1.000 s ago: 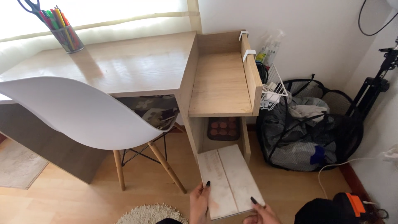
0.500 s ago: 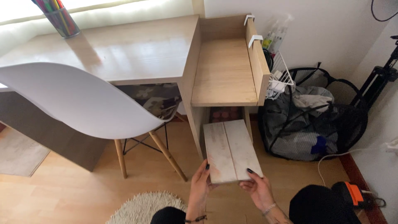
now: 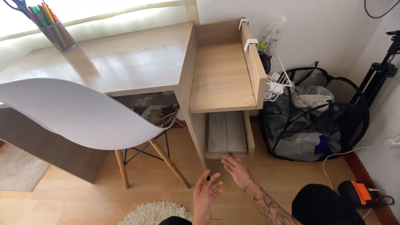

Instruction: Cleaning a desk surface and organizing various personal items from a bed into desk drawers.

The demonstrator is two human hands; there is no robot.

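Note:
A whitewashed wooden board lies flat in the lower compartment of the wooden shelf unit at the desk's right end. My left hand hovers open above the floor in front of that compartment, fingers spread, holding nothing. My right hand is open too, palm down, just below the board's front edge and apart from it.
A white chair with wooden legs stands at the desk. A pen cup sits at the desk's back left. A black mesh laundry hamper and white wire basket are right of the shelf; a shaggy rug lies near me.
The board went from my two hands into the lower shelf compartment. Both hands let go and drew back, now open in front of it.

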